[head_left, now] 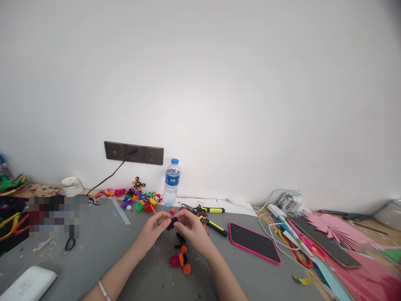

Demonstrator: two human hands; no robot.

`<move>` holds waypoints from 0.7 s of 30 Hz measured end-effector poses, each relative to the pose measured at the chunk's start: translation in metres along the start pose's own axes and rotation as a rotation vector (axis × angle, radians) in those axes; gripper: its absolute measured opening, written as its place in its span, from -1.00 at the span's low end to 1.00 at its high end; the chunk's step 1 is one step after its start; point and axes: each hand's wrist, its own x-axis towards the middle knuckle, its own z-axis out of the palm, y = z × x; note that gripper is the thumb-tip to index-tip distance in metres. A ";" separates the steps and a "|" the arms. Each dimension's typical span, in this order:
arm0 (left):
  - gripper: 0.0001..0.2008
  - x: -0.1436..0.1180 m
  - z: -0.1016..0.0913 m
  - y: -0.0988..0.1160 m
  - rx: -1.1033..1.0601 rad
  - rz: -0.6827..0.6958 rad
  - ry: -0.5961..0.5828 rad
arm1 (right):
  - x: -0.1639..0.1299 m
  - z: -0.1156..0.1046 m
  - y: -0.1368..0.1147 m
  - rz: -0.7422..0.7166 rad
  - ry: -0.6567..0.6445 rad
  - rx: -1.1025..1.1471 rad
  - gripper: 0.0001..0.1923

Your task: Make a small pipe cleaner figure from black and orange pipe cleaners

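My left hand (156, 228) and my right hand (193, 230) meet over the grey mat (144, 276). Between their fingertips they pinch a small black pipe cleaner piece (171, 224), partly covered by the fingers. Just below it is a bent black pipe cleaner strip (180, 240). Nearer to me, between my forearms, lies a small magenta and orange pipe cleaner figure (179, 261) with round orange ends. Pliers with yellow and black handles (216, 226) rest beyond my right hand, their jaws partly hidden.
A water bottle (171, 184) stands by the wall, beside several colourful pipe cleaner figures (138, 198). To the right are a pink-edged phone (254, 243), a white cable (272, 234) and pink paper (338, 232). A white box-like device (29, 284) sits at the front left.
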 end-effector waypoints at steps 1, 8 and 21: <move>-0.64 0.001 -0.001 -0.002 0.028 0.018 0.014 | 0.001 0.000 -0.001 0.005 0.013 0.008 -0.83; -0.80 0.008 -0.007 -0.017 0.082 0.237 0.093 | 0.003 -0.002 -0.004 0.009 0.093 -0.019 -0.85; -0.94 0.005 -0.005 -0.016 0.379 0.510 0.133 | 0.000 -0.001 -0.004 0.018 0.057 -0.081 -0.81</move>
